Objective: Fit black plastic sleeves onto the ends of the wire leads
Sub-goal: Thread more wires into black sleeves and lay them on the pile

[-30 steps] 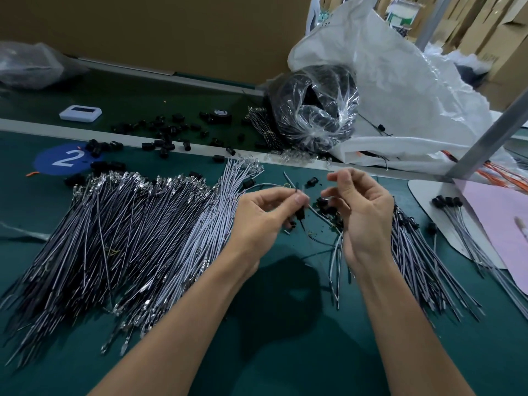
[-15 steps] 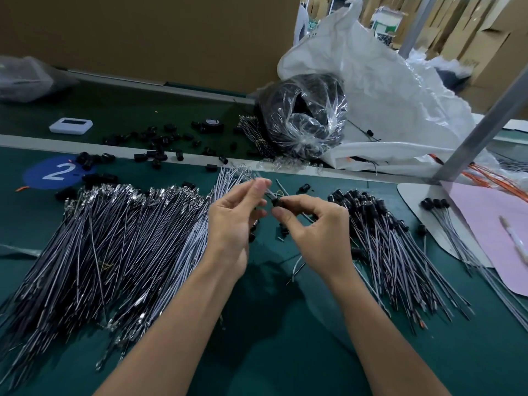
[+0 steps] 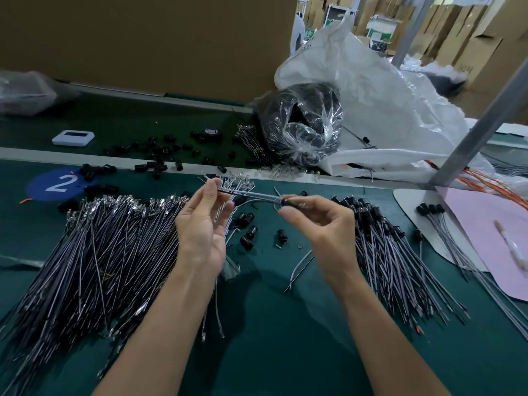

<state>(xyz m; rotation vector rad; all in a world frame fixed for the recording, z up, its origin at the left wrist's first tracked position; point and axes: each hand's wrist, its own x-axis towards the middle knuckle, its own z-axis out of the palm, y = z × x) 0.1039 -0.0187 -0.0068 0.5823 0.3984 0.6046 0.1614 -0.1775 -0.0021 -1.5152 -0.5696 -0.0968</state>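
A pile of unsleeved wire leads lies fanned across the left part of the green bench mat. The left forearm rises from the lower edge to the left hand. This hand is held above the mat with its palm turned toward the right. Its thumb and forefinger pinch one end of a single wire lead, and the other fingers are nearly straight. The lead spans almost level between the two hands. Below it, loose sleeves lie on the mat. The right hand, raised to about the same height, pinches a black plastic sleeve between thumb and forefinger at the lead's other end. Its remaining fingers curl loosely. How far the sleeve is seated cannot be told. A pile of sleeved leads lies to the right of that hand.
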